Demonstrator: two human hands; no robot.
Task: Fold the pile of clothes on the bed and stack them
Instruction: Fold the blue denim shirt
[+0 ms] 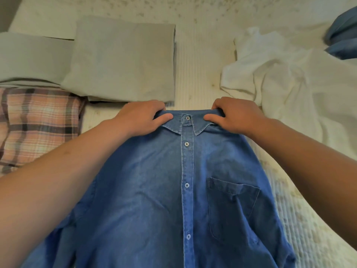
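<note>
Blue denim button-up shirt (164, 190) lies front-up on the cream quilted bed (195, 64), its collar pinched by the left hand (143, 117) and right hand (234, 115). Uneven tugging could skew the placket and wrinkle the fold.

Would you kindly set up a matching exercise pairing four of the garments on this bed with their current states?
Things:
1. denim shirt
2. white garment
3. plaid garment
4. grey-green garment

States:
A. crumpled, unfolded, on the right
B. folded flat, beyond the left hand
C. buttoned, front up, gripped at the collar by both hands (right hand)
D. folded, at the left edge

Pairs: 1-C, 2-A, 3-D, 4-B
</note>
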